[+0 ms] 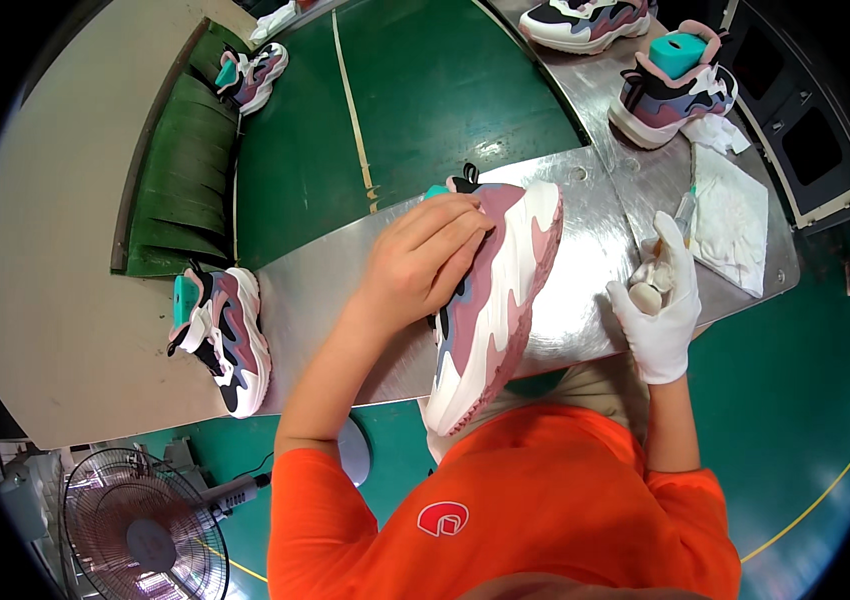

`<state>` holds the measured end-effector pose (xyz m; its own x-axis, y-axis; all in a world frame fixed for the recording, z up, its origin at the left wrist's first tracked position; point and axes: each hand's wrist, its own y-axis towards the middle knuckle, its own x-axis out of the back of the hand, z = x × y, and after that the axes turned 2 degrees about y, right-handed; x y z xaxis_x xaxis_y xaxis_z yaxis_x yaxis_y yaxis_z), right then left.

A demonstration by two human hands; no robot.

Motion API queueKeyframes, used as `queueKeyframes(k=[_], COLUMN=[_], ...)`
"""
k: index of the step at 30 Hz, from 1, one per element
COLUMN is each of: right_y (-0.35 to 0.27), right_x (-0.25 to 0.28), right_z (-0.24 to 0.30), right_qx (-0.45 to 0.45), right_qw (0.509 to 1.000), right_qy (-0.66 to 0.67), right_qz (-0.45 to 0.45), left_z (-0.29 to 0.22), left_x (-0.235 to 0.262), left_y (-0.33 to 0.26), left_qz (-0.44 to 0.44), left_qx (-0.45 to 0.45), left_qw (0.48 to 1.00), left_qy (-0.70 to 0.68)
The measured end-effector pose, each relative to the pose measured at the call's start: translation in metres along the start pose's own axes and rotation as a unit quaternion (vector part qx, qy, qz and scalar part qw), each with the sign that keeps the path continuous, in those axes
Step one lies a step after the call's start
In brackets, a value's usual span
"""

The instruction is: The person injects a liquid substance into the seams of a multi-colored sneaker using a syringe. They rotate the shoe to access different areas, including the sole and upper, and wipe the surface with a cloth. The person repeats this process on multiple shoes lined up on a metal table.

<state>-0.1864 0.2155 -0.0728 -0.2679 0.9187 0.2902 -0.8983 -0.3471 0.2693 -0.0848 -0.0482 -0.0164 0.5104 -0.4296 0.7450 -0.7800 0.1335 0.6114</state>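
Observation:
My bare left hand [430, 250] grips a sneaker [495, 290] round its upper and collar. The shoe is mauve, white and blue-grey with a pink sole, tipped on its side with its toe toward me. Some of a teal insert shows at its heel. At the right of the metal table, my right hand [660, 310] wears a white glove. Its thumb and forefinger are spread round a small round off-white thing [645, 298], whose kind I cannot make out. Close to the fingertips lies a slim clear applicator bottle [685, 212] with a teal tip.
A folded white cloth [730, 225] lies right of the glove. Another sneaker [220, 340] stands at the left, one [670, 90] at the back right. A green conveyor belt [445, 80] runs behind the metal plate [585, 260]. A fan [145, 540] stands at the lower left.

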Motion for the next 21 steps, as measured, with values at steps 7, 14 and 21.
queueKeyframes(k=[7, 14, 21], right_y=[0.002, 0.002, 0.001], right_x=[0.001, 0.0, 0.002], right_z=[-0.002, 0.009, -0.004], right_qx=[0.051, 0.059, 0.104], right_qw=[0.998, 0.998, 0.994], right_qy=[-0.014, -0.023, -0.028], right_qz=[-0.014, -0.016, -0.032], left_z=[0.002, -0.024, -0.122], left_x=[-0.001, 0.021, 0.05], left_y=[0.011, -0.009, -0.059], left_qz=[0.028, 0.027, 0.097], left_qx=[-0.033, 0.012, 0.309], left_qw=[0.999, 0.999, 0.942], left_qy=[0.018, -0.035, -0.085])
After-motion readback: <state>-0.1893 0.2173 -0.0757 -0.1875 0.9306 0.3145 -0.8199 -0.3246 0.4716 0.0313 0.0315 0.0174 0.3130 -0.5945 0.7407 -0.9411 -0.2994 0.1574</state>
